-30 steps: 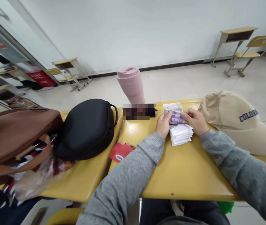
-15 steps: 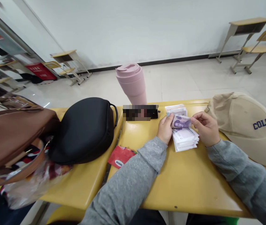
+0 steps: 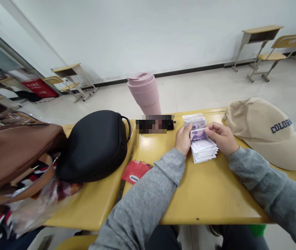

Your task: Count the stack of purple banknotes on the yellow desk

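A fanned stack of purple yuan banknotes [image 3: 204, 149] sits at 12 o'clock on the yellow desk [image 3: 202, 198], gripped at its left edge by the left hand [image 3: 183, 139]. The right hand [image 3: 221, 137] pinches the top note [image 3: 197, 134] between thumb and fingers, bending it up from the stack. A steady left grip and a light right pinch, taking a single note, look like the surest handling, since the loose edges could slip. A smaller bundle of notes [image 3: 195, 122] lies just behind. A pixelated dark object [image 3: 154, 124] and a pink tumbler [image 3: 144, 92] stand near 12 o'clock, a red packet [image 3: 134, 172] lies at 11, a black case [image 3: 93, 146] at 10, and a brown leather bag [image 3: 12, 149] at 9. A beige cap [image 3: 265, 135] rests at 2. Beyond, a tiled floor runs to a white wall [image 3: 137, 34], with a school desk-and-chair set [image 3: 264, 48] at 1 o'clock.
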Action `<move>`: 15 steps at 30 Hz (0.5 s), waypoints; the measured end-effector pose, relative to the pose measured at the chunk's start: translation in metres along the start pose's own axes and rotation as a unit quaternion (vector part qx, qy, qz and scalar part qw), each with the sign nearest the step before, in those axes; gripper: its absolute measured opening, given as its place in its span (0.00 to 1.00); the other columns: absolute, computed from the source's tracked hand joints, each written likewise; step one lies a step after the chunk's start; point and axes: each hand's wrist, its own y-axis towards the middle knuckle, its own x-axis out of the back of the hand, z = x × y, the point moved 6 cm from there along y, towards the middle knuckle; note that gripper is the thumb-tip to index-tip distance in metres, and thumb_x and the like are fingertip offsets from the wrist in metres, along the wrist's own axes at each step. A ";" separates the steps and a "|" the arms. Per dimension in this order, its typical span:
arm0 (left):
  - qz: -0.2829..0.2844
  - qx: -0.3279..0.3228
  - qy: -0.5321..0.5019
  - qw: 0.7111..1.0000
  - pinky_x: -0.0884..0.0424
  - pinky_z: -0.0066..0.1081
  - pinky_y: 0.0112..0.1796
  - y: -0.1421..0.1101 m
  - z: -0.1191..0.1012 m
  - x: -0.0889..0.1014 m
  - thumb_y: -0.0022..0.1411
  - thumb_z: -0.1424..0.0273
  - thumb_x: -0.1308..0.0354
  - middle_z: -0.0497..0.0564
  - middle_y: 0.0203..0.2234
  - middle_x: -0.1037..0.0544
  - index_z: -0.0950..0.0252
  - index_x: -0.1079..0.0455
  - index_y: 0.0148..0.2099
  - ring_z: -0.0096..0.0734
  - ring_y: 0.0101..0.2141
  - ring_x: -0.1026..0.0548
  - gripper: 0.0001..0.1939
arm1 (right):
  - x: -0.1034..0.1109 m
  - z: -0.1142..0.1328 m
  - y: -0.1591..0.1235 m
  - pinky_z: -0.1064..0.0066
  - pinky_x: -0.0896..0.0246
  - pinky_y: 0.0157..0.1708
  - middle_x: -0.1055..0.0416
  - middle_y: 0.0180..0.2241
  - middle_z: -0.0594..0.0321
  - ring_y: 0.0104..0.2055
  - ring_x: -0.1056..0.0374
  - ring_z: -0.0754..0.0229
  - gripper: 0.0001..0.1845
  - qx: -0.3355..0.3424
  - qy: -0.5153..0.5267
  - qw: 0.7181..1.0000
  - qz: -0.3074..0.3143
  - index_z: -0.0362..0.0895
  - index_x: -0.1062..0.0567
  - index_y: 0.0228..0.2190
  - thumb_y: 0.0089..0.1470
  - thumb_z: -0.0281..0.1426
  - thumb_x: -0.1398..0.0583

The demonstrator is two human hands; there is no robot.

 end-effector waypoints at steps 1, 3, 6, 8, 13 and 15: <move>-0.001 0.000 0.000 1.000 0.32 0.33 0.40 0.000 0.000 0.000 0.49 0.57 0.40 0.51 0.29 0.21 0.66 0.29 0.32 0.35 0.36 0.24 0.17 | 0.000 -0.002 0.001 0.74 0.54 0.16 0.39 0.17 0.71 0.16 0.50 0.70 0.12 -0.006 0.005 1.000 0.005 0.44 0.30 0.25 0.46 0.40 0.37; -0.006 0.002 -0.001 1.000 0.31 0.32 0.39 0.001 0.001 0.000 0.49 0.56 0.39 0.50 0.27 0.22 0.66 0.29 0.32 0.34 0.34 0.24 0.17 | 0.001 -0.004 0.002 0.75 0.55 0.16 0.39 0.16 0.71 0.16 0.51 0.71 0.13 -0.011 0.014 1.000 0.003 0.44 0.31 0.25 0.45 0.40 0.36; -0.013 0.013 -0.006 1.000 0.31 0.32 0.37 0.001 0.002 0.000 0.48 0.56 0.39 0.51 0.27 0.22 0.67 0.28 0.33 0.34 0.33 0.24 0.18 | 0.003 -0.006 0.004 0.75 0.60 0.15 0.43 0.14 0.73 0.14 0.54 0.72 0.15 -0.012 0.010 1.000 -0.005 0.43 0.32 0.23 0.47 0.41 0.37; -0.008 0.015 -0.017 1.000 0.31 0.34 0.39 0.001 0.002 0.000 0.47 0.56 0.38 0.52 0.28 0.22 0.68 0.28 0.34 0.35 0.33 0.24 0.19 | 0.005 -0.008 0.005 0.75 0.62 0.14 0.46 0.12 0.73 0.14 0.56 0.71 0.16 -0.013 0.000 1.000 -0.008 0.43 0.32 0.22 0.49 0.43 0.40; -0.013 0.020 -0.020 1.000 0.30 0.32 0.38 0.001 0.004 0.002 0.47 0.59 0.37 0.50 0.27 0.21 0.67 0.28 0.34 0.32 0.31 0.24 0.17 | 0.008 -0.014 0.008 0.73 0.59 0.15 0.33 0.17 0.65 0.14 0.50 0.70 0.20 -0.024 0.014 1.000 -0.009 0.43 0.31 0.24 0.54 0.46 0.45; -0.007 0.023 -0.017 1.000 0.30 0.31 0.38 0.001 0.005 0.002 0.47 0.60 0.36 0.50 0.28 0.21 0.67 0.28 0.35 0.31 0.31 0.24 0.17 | 0.009 -0.016 0.009 0.73 0.60 0.15 0.36 0.15 0.66 0.14 0.51 0.69 0.20 -0.028 0.012 0.999 -0.014 0.43 0.32 0.21 0.53 0.46 0.45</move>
